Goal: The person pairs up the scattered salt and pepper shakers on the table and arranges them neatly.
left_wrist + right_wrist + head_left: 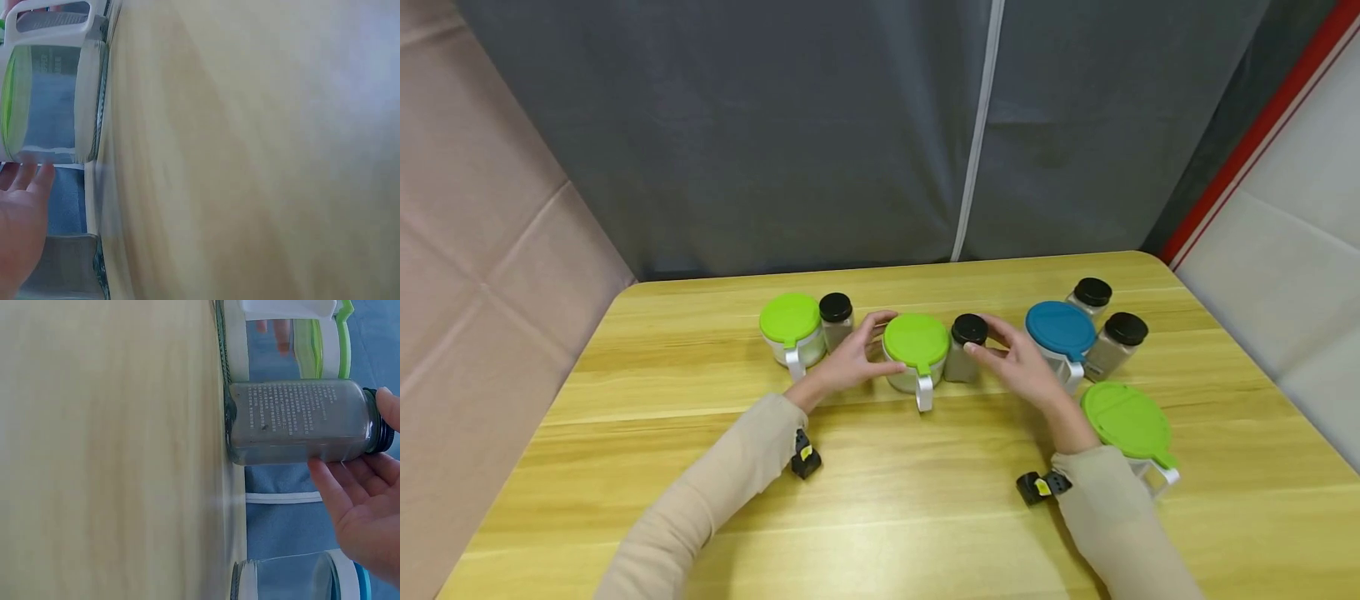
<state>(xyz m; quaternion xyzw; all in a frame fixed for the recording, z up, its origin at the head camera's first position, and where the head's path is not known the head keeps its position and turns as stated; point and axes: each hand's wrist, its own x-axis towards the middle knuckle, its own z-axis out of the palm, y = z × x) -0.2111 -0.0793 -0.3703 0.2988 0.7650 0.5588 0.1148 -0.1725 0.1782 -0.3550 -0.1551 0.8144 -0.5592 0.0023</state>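
Wood-grain surface (865, 517), dark grey cloth (775, 150) behind. Left hand (848, 360): grip wide, thumb and fingers round left side of middle green-lidded jar (916, 343), upright on surface. Right hand (1021, 367): grip narrower, holding black-capped bottle (961, 363) at cap and side; bottle upright, just right of jar. Blue-lidded jar (1060, 329) farther right.

On the table (880, 517), left of the middle pot (916, 346), a first bottle (837, 320) and second pot (792, 328) are standing; right of it, a second bottle (962, 357), a third pot (1060, 332), two farther bottles (1116, 346) and, nearer the viewer, a fourth pot (1127, 423).
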